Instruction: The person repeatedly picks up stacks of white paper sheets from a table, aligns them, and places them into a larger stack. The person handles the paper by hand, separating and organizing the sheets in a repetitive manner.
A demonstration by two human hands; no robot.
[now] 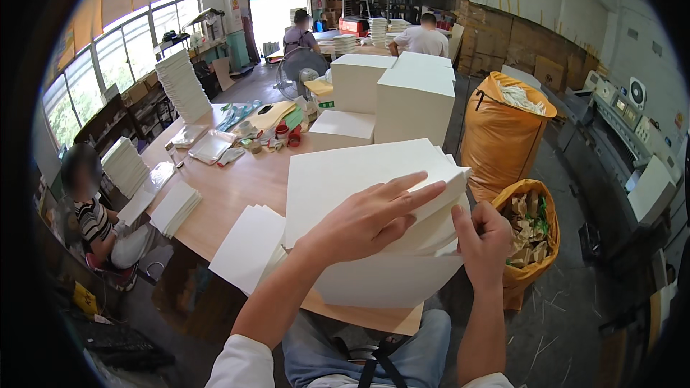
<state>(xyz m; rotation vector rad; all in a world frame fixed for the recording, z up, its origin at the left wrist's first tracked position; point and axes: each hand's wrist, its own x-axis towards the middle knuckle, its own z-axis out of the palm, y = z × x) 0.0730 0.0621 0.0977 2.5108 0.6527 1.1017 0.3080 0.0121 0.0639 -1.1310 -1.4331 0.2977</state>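
In front of me a thick stack of white paper sheets (pixel 352 172) rests on the table, its layers fanned and uneven along the right side. My left hand (pixel 374 212) lies over the stack with fingers stretched out and apart, touching the upper sheets. At the right edge, my right hand (pixel 485 248) is closed, thumb against curled fingers, gripping the edge of the sheets. Nearest to me, a bent white sheet (pixel 388 284) hangs below the left hand, towards the table's front edge. A smaller pile of white sheets (pixel 244 248) sits just left of the stack.
Tall white paper stacks (pixel 415 104) stand behind. Tape rolls (pixel 294 138), plastic bags (pixel 210 147) and other clutter cover the table's far left. Two orange sacks (pixel 496 144) of scraps stand at the right. A seated person (pixel 100 223) is at the left; two others are farther back.
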